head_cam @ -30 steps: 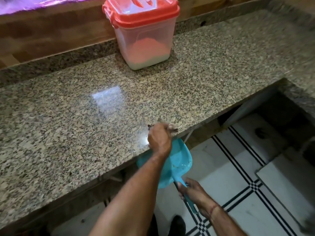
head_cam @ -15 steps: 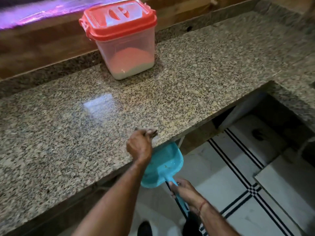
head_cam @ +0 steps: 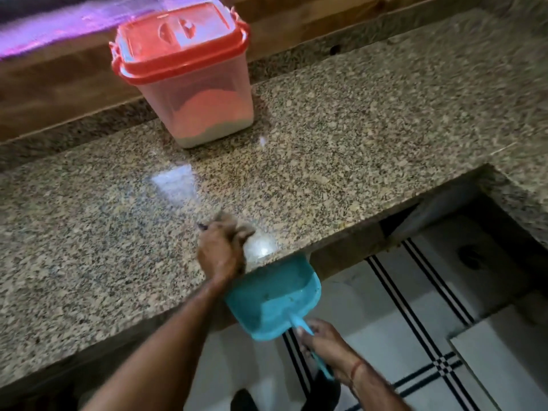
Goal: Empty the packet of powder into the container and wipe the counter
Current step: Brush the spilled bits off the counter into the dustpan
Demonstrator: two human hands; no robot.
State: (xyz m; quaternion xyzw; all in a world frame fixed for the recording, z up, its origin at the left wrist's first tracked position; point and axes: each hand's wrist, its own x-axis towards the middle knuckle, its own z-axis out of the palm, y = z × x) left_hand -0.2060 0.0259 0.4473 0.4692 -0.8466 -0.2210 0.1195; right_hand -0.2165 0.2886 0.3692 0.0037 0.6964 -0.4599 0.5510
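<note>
Head view: at the far left a purple glow (head_cam: 44, 34) runs along the top of a wooden wall panel (head_cam: 59, 93) behind the speckled granite counter (head_cam: 355, 129). Just right of that, at the back of the counter and close to the wall, stands the clear container (head_cam: 189, 93) with its red lid (head_cam: 178, 46) on; pale powder (head_cam: 213, 120) fills its lower part, heaped higher toward the right. In front of it, a pale reflection (head_cam: 175, 185) lies on the stone. Nearer the front edge, the left hand (head_cam: 221, 252) rests on the counter, fingers curled around a small dark-tipped object (head_cam: 204, 225) that pokes out beyond the knuckles; motion blur hides what it is. Touching the hand's right side is a whitish bright patch (head_cam: 261, 247) on the stone; whether it is powder or glare cannot be told. Directly below that spot, a teal dustpan (head_cam: 267, 307) is held with its open lip up against the counter's front edge, tilted so the pan slopes down toward the person; a few small specks sit inside it. The right hand (head_cam: 324, 344) grips the dustpan's handle (head_cam: 300, 321) below counter level, fingers wrapped round it, a red thread (head_cam: 355, 369) on the wrist. Beneath lies a white tiled floor (head_cam: 444, 292) with black stripes, and a dark shoe (head_cam: 243, 400) shows at the bottom edge. At the far right the counter turns a corner toward the person, around a shadowed recess (head_cam: 474, 256).
</note>
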